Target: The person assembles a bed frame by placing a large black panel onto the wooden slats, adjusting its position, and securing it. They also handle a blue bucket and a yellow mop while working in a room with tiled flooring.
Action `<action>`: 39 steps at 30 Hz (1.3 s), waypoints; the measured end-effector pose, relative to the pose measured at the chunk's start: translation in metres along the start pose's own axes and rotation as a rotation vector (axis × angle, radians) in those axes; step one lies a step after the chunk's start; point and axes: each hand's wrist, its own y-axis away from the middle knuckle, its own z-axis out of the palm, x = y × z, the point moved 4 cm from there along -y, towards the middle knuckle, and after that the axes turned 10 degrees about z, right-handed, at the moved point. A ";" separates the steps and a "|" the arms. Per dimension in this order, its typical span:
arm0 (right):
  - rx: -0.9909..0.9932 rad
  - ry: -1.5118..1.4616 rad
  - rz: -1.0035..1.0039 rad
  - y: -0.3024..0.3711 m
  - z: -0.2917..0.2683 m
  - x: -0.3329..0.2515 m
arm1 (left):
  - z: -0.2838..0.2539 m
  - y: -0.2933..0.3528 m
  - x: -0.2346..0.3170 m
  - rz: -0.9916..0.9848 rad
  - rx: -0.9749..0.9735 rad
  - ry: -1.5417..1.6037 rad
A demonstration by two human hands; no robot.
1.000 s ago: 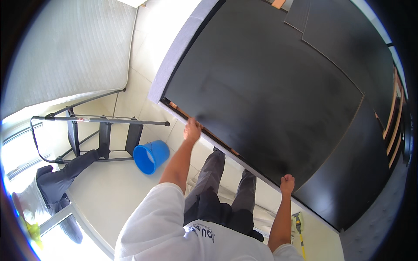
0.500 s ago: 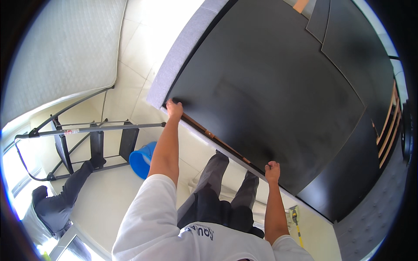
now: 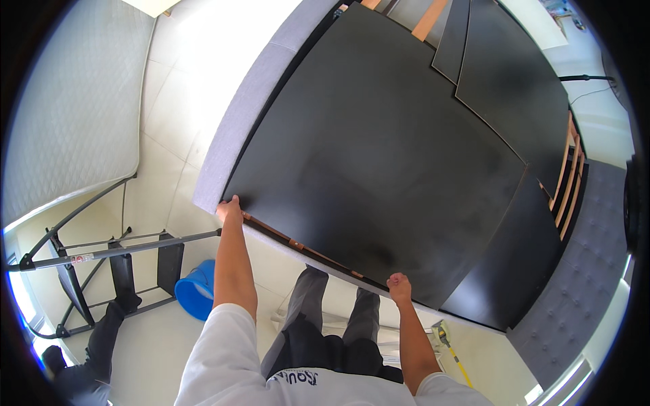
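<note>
A large black board (image 3: 365,155) lies inside a bed frame with a light grey padded side rail (image 3: 233,128). At the frame's near left corner, my left hand (image 3: 231,210) is closed on the board's edge, thumb on top. My right hand (image 3: 399,287) is curled into a fist at the board's near edge, farther right; what its fingers hold, if anything, is hidden. Between my hands, a brown wooden strip (image 3: 298,245) shows in the gap beside the board. Other black boards (image 3: 511,88) overlap or adjoin it toward the right and far side.
At the left, a mattress (image 3: 74,101) leans above a folding stepladder (image 3: 122,267), where another person's leg (image 3: 105,342) shows. A blue bucket (image 3: 196,289) stands near my left arm. Wooden slats (image 3: 567,179) and a tufted grey headboard (image 3: 558,271) are right; a yellow-handled mop (image 3: 455,358) lies below.
My view has swung, so the bed and both hands appear lower and farther left. Both hands stay at about the same places along the board's edge.
</note>
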 end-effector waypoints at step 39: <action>-0.104 0.037 0.288 0.140 -0.073 0.150 | -0.244 0.064 -0.132 0.486 -0.315 -0.420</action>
